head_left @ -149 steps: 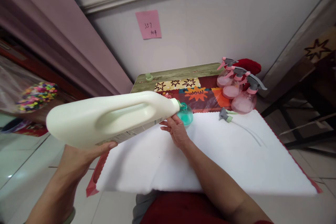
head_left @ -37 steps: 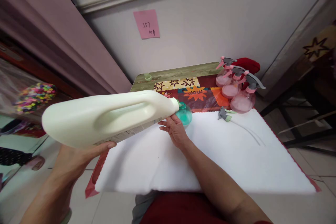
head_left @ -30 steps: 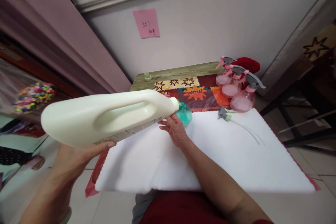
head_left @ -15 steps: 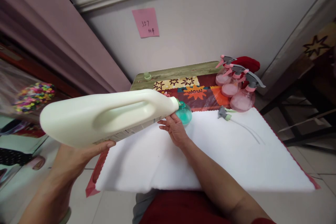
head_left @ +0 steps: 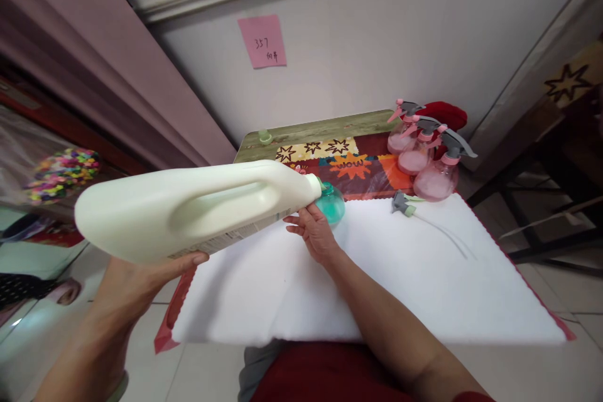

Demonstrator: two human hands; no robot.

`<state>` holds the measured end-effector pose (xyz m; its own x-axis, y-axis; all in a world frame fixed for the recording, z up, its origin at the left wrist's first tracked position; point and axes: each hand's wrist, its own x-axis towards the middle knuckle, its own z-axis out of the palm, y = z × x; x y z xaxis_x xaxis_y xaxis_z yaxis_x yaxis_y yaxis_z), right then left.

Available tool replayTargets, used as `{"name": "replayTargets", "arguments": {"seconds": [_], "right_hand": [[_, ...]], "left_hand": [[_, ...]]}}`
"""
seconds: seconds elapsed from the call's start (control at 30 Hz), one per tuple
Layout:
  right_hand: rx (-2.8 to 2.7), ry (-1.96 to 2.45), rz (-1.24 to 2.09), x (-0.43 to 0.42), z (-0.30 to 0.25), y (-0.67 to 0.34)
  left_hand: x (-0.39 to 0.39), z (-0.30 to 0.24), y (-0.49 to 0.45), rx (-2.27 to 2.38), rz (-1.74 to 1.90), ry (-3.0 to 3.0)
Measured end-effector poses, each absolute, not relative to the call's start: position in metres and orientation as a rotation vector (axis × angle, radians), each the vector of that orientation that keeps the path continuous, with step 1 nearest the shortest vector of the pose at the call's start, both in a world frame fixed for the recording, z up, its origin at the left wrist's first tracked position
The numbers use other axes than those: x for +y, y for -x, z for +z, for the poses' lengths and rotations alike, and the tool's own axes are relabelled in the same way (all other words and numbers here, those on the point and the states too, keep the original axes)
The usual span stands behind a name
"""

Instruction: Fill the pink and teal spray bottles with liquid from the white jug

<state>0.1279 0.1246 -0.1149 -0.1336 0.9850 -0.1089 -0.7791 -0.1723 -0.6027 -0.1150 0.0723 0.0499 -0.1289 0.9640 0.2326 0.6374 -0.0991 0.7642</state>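
Note:
My left hand [head_left: 155, 273] supports a large pale green detergent bottle [head_left: 141, 201] from below, thumb along its labelled side. The bottle lies tilted almost flat, its neck pointing right. At the neck, my right hand [head_left: 313, 232] grips with thumb and forefinger while its other fingers stick out to the left. The bottle's mouth meets the opening of a small round green spray bottle [head_left: 333, 207], which has no spray head on and contains some liquid. A grey and green spray head [head_left: 404, 206] with a long clear tube rests on the white cloth to the right.
Three pink spray bottles [head_left: 436, 181] with grey-pink heads stand at the right back, beside a red object [head_left: 447, 114]. A small green cap [head_left: 264, 136] sits at the table's left back corner. White cloth [head_left: 400, 289] covers the front. Another person's hand [head_left: 70, 292] shows far left.
My hands and the detergent bottle hold nearly the same pose; the bottle's base end has shifted very slightly right. At far left, the other person's arm has moved a little.

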Motion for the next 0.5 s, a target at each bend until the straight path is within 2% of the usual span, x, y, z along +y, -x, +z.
{"name": "replayTargets", "arguments": {"seconds": [0.5], "right_hand": [[-0.491, 0.588, 1.672, 0.1233, -0.1121, -0.1282]], "left_hand": [[0.0739, 0.0509, 0.1155, 1.752, 1.132, -1.68]]}}
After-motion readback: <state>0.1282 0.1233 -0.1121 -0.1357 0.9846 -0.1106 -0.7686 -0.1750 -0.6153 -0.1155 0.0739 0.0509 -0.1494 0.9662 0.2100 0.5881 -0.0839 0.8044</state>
